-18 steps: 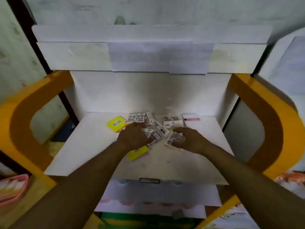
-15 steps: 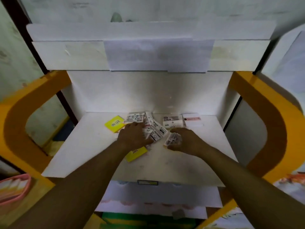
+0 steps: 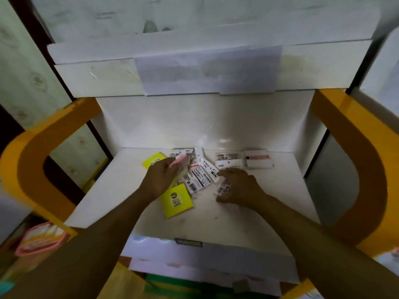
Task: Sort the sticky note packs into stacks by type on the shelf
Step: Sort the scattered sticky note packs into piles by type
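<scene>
Sticky note packs lie scattered at the back middle of a white shelf [image 3: 103, 190]. My left hand [image 3: 158, 179] grips a pink pack [image 3: 179, 161], lifted a little above the pile. My right hand [image 3: 238, 186] rests on the shelf, fingers curled around a small white labelled pack [image 3: 224, 187]. A yellow pack [image 3: 177, 200] lies just in front of my left hand, and a second yellow pack [image 3: 152, 161] sits behind it. White packs with black labels [image 3: 197, 179] lie between my hands. Two more white packs [image 3: 229, 160] [image 3: 258, 159] sit at the back right.
Orange curved side frames [image 3: 354, 160] flank the shelf on both sides. An upper white shelf front [image 3: 205, 76] overhangs the back. A lower white shelf [image 3: 207, 266] shows under the front edge. A pink packet [image 3: 41, 238] hangs at the lower left.
My left hand has lifted off the pile holding a pink pack, uncovering the yellow pack beneath it. My right hand stayed low on the shelf with the small white pack.
</scene>
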